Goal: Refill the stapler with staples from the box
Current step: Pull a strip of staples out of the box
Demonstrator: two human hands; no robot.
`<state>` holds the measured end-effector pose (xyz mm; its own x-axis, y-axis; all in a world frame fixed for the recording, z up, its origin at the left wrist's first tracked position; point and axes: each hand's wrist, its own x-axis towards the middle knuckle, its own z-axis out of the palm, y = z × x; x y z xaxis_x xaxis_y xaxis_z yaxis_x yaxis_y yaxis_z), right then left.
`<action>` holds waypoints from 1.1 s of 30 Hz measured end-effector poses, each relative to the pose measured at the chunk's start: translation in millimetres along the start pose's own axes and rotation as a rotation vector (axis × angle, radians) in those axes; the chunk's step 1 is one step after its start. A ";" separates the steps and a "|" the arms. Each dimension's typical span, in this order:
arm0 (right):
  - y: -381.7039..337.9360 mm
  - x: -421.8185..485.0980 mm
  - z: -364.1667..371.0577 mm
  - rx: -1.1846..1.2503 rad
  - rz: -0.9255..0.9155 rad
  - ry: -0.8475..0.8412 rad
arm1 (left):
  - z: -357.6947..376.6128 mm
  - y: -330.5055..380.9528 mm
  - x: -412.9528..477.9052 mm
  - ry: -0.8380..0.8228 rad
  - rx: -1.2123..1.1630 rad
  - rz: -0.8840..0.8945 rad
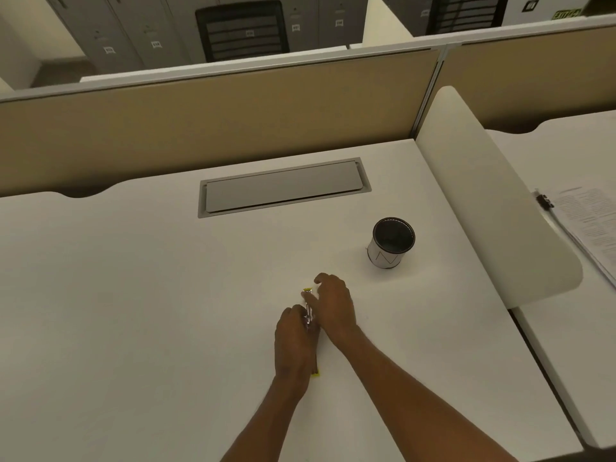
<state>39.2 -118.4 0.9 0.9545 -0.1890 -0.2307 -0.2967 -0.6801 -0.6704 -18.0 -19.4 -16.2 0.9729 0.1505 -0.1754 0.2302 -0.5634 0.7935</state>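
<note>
Two hands, the left hand [295, 341] and the right hand [335, 306], meet over one stapler [308, 315]. One cup [390, 243] stands on one desk [133, 295]. One clipped sheaf of papers [586, 221] lies on the neighbouring desk.

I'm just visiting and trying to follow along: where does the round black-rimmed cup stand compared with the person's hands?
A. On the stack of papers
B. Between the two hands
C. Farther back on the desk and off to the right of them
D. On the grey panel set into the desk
C: the cup stands alone on the desk, beyond and right of the right hand and left hand.
</note>
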 end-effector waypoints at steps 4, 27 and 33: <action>34.5 -5.9 -28.9 0.032 -0.078 0.079 | -3.3 -0.1 -0.4 0.016 0.027 0.031; 35.4 -51.9 -58.5 0.499 -0.245 0.039 | -28.1 72.5 -10.2 -0.066 -0.161 0.110; 16.8 -61.7 -87.4 0.637 -0.224 -0.046 | -50.1 85.5 -5.1 -0.141 -0.480 -0.076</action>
<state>-22.1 -180.1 65.5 0.9969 -0.0519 -0.0585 -0.0656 -0.1465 -0.9870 -4.3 -27.6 81.8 0.9549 0.0469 -0.2933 0.2969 -0.1127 0.9482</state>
